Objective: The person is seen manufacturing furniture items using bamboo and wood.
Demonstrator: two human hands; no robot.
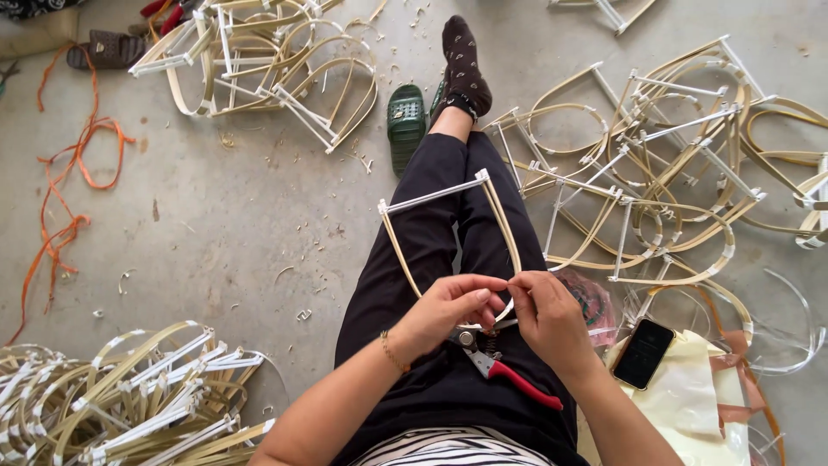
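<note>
Over the lap, the fingertips of both hands are meeting on the bottom curve of a U-shaped bamboo frame [448, 226]. The left hand [444, 312] is pinching the strip between thumb and forefinger, the other fingers curling in beneath; the right hand [548, 318] is closing thumb and fingers on the same bend, just beside the left, so the two are nearly touching. The frame is standing up from the hands, tilting away over the black trousers [431, 250], its two arms running up to a white crossbar at the top. Red-handled pruning shears [504, 367] are lying on the lap directly under the hands, blades pointing toward the left hand, neither hand gripping them. A thin gold bracelet [392, 352] is sitting on the left wrist. A black phone [642, 352] is resting on a pale yellow sheet [686, 401] to the right, near the right forearm. Beyond it a tangled pile of finished frames [655, 164] is spreading over the concrete floor [224, 224]; a second pile [259, 65] is lying far ahead on the left, and a stacked bundle [129, 397] is sitting near the left elbow. A green sandal [406, 121] is lying beside the socked foot [463, 65]. Orange cord [73, 181] is trailing along the far left.
</note>
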